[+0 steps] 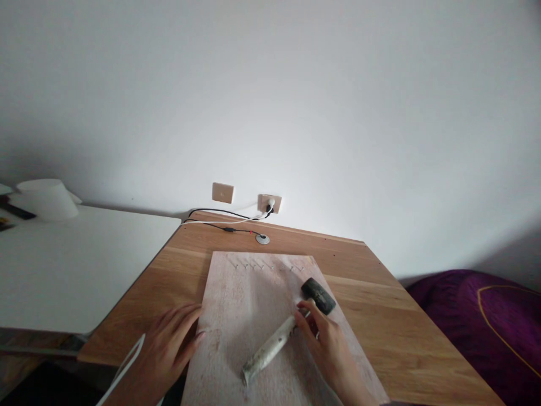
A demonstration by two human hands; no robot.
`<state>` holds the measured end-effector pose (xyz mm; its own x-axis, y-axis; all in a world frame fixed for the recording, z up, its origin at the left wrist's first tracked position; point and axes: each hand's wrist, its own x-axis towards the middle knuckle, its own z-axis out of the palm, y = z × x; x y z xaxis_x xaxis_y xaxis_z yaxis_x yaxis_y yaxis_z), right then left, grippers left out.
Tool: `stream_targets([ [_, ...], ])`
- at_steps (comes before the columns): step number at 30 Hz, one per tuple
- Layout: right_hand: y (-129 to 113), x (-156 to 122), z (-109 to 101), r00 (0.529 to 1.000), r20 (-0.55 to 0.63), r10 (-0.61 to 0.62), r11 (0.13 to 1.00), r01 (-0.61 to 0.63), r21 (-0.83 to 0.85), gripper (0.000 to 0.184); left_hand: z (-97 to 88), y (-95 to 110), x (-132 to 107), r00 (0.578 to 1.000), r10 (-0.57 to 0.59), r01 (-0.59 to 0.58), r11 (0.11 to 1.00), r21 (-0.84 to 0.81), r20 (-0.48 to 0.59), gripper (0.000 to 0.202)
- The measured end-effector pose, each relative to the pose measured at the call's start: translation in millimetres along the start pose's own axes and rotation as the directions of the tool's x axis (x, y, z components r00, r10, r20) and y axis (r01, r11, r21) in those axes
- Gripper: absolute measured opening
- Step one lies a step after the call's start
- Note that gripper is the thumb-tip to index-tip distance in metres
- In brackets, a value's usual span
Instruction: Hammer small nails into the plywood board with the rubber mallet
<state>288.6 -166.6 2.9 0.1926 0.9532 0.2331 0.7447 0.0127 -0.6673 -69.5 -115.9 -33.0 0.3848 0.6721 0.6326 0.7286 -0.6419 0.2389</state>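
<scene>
A wooden board (pixel 230 316) with a pale, worn surface lies in front of me. Several nails (pixel 262 267) stand in a row along its far end. Across the board lies a mallet (pixel 273 344) with a black head and a whitish, scuffed handle pointing toward the near left. The fingers of my right hand (pixel 325 338) are closed around the handle just below the head. At the board's left edge rests my left hand (pixel 173 338), fingers stretched out and touching the edge, with nothing visible in it.
The board rests on a wooden table (pixel 372 304) against a white wall. Cables (pixel 224 221) run from a wall socket (pixel 276 203) past a cable grommet (pixel 262 239). A white table (pixel 105 265) adjoins on the left, bearing a white lampshade-like object (pixel 51 200). Purple fabric (pixel 456 316) is at right.
</scene>
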Motion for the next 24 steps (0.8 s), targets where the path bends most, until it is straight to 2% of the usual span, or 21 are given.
stream_targets([
  [3, 7.1, -13.7, -9.9, 0.987, -0.118, -0.113, 0.989, 0.101, -0.107, 0.043, 2.4, 2.2, -6.1, 0.999, -0.049, 0.049, 0.999, 0.0, 0.001, 0.032],
  [6, 34.0, -29.4, -23.9, 0.944, -0.217, -0.247, 0.94, 0.179, -0.292, 0.038, 9.2, 7.1, -9.7, 0.996, -0.089, 0.089, 0.996, 0.002, -0.02, 0.03],
  [8, 63.5, -39.8, -34.8, 0.931, -0.213, -0.297, 0.878, 0.179, -0.444, 0.037, 14.9, 12.9, -7.9, 0.994, -0.09, 0.091, 0.996, 0.01, -0.06, 0.031],
  [11, 114.9, -53.3, -51.2, 0.953, -0.116, -0.28, 0.782, 0.156, -0.604, 0.042, 23.4, 26.1, 2.4, 0.996, -0.065, 0.064, 0.998, -0.011, -0.059, 0.033],
  [14, 161.7, -63.8, -66.0, 0.951, -0.138, -0.278, 0.73, 0.116, -0.674, 0.043, 34.8, 43.7, 18.9, 0.999, -0.032, 0.033, 0.997, -0.066, 0.024, 0.033],
  [18, 210.3, -75.2, -90.1, 0.915, 0.014, -0.404, 0.664, 0.304, -0.683, 0.041, 60.3, 74.8, 47.2, 0.989, -0.019, 0.035, 0.993, -0.11, 0.144, 0.034],
  [20, 231.0, -79.4, -107.2, 0.931, -0.042, -0.363, 0.689, 0.238, -0.685, 0.046, 73.2, 94.6, 64.7, 0.979, -0.024, 0.052, 0.99, -0.134, 0.204, 0.035],
  [24, 268.3, -81.3, -150.6, 0.958, -0.172, -0.231, 0.78, 0.077, -0.621, 0.043, 89.9, 139.3, 101.9, 0.913, 0.003, 0.072, 0.983, -0.168, 0.408, 0.021],
])
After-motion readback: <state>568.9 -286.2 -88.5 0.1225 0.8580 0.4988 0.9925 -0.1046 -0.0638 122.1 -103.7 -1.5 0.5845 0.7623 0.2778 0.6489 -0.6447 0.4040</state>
